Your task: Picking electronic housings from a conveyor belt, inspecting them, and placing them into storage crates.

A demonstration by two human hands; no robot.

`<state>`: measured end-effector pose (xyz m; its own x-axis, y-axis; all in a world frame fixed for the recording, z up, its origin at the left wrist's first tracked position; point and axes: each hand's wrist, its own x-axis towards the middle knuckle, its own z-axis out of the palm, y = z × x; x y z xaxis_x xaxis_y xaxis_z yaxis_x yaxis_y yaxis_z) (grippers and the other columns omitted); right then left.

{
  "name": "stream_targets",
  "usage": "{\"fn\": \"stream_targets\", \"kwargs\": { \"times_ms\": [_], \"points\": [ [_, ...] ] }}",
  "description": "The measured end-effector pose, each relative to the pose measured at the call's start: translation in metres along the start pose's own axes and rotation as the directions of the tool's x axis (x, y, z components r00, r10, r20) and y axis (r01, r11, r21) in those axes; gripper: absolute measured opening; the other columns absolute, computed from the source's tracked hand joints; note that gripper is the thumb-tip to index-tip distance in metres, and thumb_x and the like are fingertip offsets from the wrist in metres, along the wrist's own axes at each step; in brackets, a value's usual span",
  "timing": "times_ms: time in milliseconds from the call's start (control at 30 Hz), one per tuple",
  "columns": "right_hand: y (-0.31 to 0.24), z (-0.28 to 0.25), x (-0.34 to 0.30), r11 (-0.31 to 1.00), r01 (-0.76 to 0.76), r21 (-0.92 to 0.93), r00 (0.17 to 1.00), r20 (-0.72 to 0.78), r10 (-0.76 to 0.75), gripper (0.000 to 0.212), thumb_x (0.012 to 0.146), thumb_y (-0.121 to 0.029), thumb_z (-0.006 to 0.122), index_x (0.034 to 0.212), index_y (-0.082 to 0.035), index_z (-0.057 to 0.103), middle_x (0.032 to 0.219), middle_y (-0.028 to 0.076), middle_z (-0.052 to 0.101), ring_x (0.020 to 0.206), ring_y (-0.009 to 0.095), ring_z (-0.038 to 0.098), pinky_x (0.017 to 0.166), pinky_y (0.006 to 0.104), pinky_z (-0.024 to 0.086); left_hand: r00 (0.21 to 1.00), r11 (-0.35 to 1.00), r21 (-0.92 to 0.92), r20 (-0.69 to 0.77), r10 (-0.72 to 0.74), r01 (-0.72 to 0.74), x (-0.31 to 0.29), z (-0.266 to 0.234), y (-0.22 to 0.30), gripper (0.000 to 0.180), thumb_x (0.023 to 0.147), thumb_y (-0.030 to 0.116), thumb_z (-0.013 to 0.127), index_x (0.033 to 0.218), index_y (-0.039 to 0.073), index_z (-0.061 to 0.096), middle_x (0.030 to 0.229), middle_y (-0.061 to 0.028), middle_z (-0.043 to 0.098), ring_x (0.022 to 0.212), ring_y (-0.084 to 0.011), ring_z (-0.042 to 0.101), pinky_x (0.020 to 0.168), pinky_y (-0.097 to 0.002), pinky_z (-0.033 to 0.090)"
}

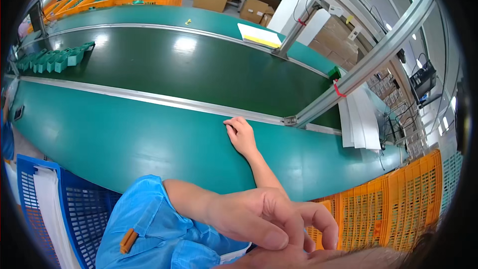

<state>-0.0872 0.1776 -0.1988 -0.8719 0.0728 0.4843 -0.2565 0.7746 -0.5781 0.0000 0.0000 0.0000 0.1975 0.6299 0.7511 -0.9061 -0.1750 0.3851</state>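
My left hand (276,219) is raised close in front of me, large in the head view. Its fingers are bent and apart, with nothing visible between them. Below them it overlaps some bare skin. Farther off, my right hand (242,135) rests on the green worktop (149,139), beside the metal rail (164,100). The fingers there are loosely curled in, thumb near the index finger, and no object shows in them. Part of my right forearm is hidden behind the left hand.
Beyond the rail runs a dark green belt (199,65), with green plastic parts (57,60) at its left. A slanting metal post (368,60) rises at right, by white sheets (359,119). Orange crates (388,204) stand lower right, a blue basket (89,214) lower left.
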Motion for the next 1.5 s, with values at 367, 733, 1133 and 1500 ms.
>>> {"fn": "stream_targets", "kwargs": {
  "times_ms": [367, 733, 1133, 1500],
  "points": [
    [0.002, -0.009, -0.003, 0.995, -0.010, 0.096, 0.999, 0.053, 0.005, 0.013, 0.082, -0.002, 0.064, 0.095, -0.005, 0.068, 0.089, 0.005, 0.057, 0.064, 0.014, 0.053, 0.061, 0.0275, 0.046, 0.998, 0.991, 0.117, -0.038, -0.057, 0.061, 0.013, -0.014, -0.008, 0.021, 0.089, 0.020, 0.064, 0.099, 0.002, 0.060, 0.132, -0.0139, 0.040, 0.125, -0.0219, 0.040, 0.103, -0.0372, 0.034],
    [0.000, -0.011, -0.003, 0.995, -0.045, 0.092, 0.995, 0.092, 0.036, 0.013, 0.083, -0.005, 0.063, 0.095, -0.007, 0.067, 0.092, 0.005, 0.058, 0.068, 0.019, 0.056, 0.065, 0.0320, 0.048, 0.999, 0.998, 0.069, -0.045, 0.003, 0.000, 0.014, -0.021, -0.017, 0.025, 0.087, 0.018, 0.065, 0.104, 0.001, 0.060, 0.130, -0.0152, 0.039, 0.130, -0.0258, 0.035, 0.108, -0.0423, 0.026],
    [-0.003, -0.016, -0.001, 0.992, -0.091, 0.082, 0.991, 0.106, 0.082, 0.012, 0.082, -0.005, 0.064, 0.094, -0.006, 0.067, 0.092, 0.005, 0.059, 0.068, 0.020, 0.058, 0.065, 0.0327, 0.049, 0.999, 0.990, 0.142, -0.045, -0.016, 0.022, 0.011, -0.019, -0.009, 0.019, 0.084, 0.015, 0.068, 0.094, 0.001, 0.058, 0.130, -0.0163, 0.039, 0.125, -0.0267, 0.038, 0.109, -0.0443, 0.025],
    [0.000, -0.010, -0.005, 0.993, -0.039, 0.114, 0.997, 0.077, 0.031, 0.014, 0.082, -0.004, 0.064, 0.095, -0.007, 0.067, 0.094, 0.007, 0.059, 0.073, 0.025, 0.060, 0.065, 0.0346, 0.050, 0.960, 0.991, 0.104, -0.258, 0.110, -0.086, 0.013, -0.024, -0.005, 0.025, 0.077, -0.008, 0.065, 0.087, 0.009, 0.050, 0.096, -0.0132, 0.062, 0.109, -0.0289, 0.055, 0.093, -0.0422, 0.043]
  ]
}}
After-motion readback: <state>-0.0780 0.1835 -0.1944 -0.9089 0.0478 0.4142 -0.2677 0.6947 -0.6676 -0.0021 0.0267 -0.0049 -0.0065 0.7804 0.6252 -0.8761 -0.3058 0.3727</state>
